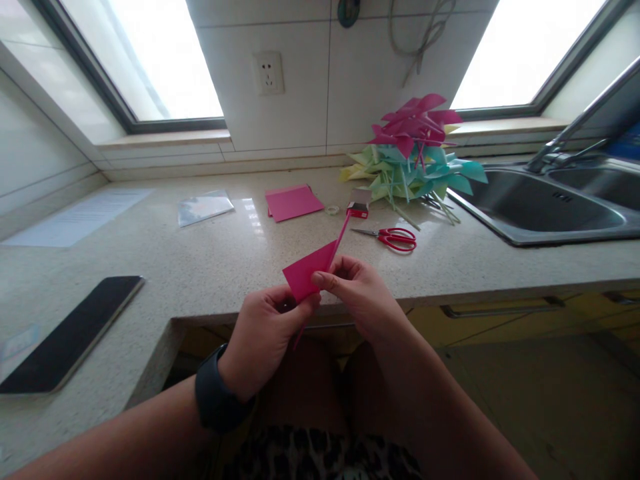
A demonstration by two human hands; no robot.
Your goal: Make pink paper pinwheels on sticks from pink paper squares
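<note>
Left hand (265,333) and right hand (363,300) both pinch the folded pink paper (307,273) over the surface (225,253) edge, scissors (395,237) at two o'clock; best keep the pink stick (340,239) centred, fingertips pressing the crease firmly.

Left hand (263,333) and right hand (363,300) pinch a folded pink paper (306,272) with a pink stick (339,241) through it, above the counter edge (200,267). Red scissors (395,237), pinwheel pile (413,153), pink sheets (293,202), phone (70,333) on counter; sink (545,207) at right.
</note>
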